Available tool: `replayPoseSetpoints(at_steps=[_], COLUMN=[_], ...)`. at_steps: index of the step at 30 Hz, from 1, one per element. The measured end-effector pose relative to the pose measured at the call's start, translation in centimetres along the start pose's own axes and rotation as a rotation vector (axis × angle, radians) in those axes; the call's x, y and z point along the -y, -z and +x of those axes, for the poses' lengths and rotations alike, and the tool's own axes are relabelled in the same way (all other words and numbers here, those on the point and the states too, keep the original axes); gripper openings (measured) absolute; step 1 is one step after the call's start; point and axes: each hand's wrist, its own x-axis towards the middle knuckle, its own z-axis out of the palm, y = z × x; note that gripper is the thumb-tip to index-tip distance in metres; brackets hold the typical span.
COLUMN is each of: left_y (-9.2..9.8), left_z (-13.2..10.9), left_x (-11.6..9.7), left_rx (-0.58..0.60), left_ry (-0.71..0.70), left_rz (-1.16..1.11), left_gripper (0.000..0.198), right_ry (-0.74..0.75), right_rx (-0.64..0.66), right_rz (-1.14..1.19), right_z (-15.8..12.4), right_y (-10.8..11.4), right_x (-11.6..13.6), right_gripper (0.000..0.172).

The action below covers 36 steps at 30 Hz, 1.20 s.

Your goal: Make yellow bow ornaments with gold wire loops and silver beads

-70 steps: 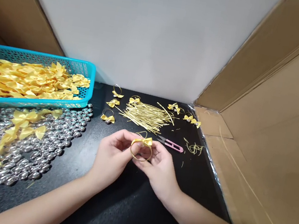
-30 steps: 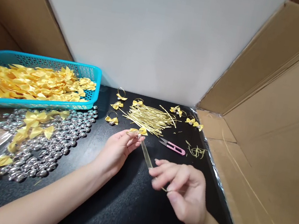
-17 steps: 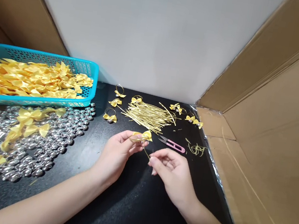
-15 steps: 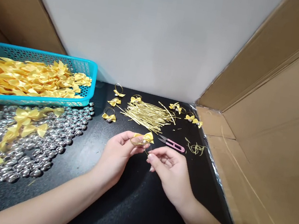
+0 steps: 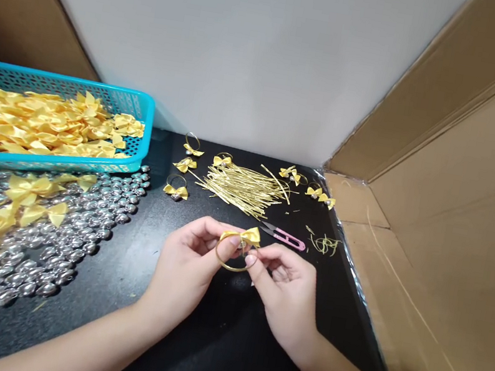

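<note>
Between thumb and fingers, my left hand (image 5: 195, 253) pinches a yellow ribbon bow (image 5: 250, 235) with a gold ring (image 5: 230, 267) hanging from it. A small silvery bead shows at the bow's middle, partly covered by the thumb. My right hand (image 5: 286, 280) is closed in a pinch at the ring's right side, just under the bow. What exactly its fingertips grip is hard to see; a thin gold tie end may be between them. Just beyond the right hand lie pink-handled thread snips (image 5: 284, 237), blades pointing left.
A pile of gold twist ties (image 5: 244, 190) lies ahead, with several finished bow rings (image 5: 176, 191) around it. At left, silver beads (image 5: 42, 265) and loose bows (image 5: 38, 188) spread below a blue basket (image 5: 139, 151) of yellow bows. Tie offcuts (image 5: 325, 244) lie right; cardboard walls (image 5: 471, 122) stand beyond.
The ring has turned to face me, its loop now hanging below the bow. My right fingertips have come up against it. The view has shifted slightly, with the basket and beads sliding left.
</note>
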Motion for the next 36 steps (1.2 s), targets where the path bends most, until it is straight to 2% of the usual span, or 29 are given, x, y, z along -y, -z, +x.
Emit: replayPoseSetpoints(at_steps=[9,14,20,29,36], left_y=[-0.1,-0.2,-0.3,-0.4,-0.5], left_z=[0.9,0.9,1.0,0.6,0.6], left_x=[0.6,0.6,0.6,0.4,0.3], left_rx=[-0.03,-0.022,-0.025,-0.014,-0.017], left_ry=[0.28,0.379,0.383,0.288,0.299], left_rz=[-0.197,-0.25,-0.249,-0.119,-0.128], left_gripper=[0.016,0.016,0.015,0.015,0.013], right_ry=[-0.038,-0.096,-0.123,-0.128,-0.125], right_rx=[-0.056,-0.065,-0.048,-0.035,-0.024], right_rz=[-0.059,-0.05,-0.095,-0.118,-0.118], right_z=[0.4,0.8,1.1,1.0,1.0], right_y=[0.0,0.2,0.6,0.6,0.7], right_x=[0.3,0.4,0.5,0.7,0.5], right_gripper=[0.007,0.004,0.005,0.006,0.008])
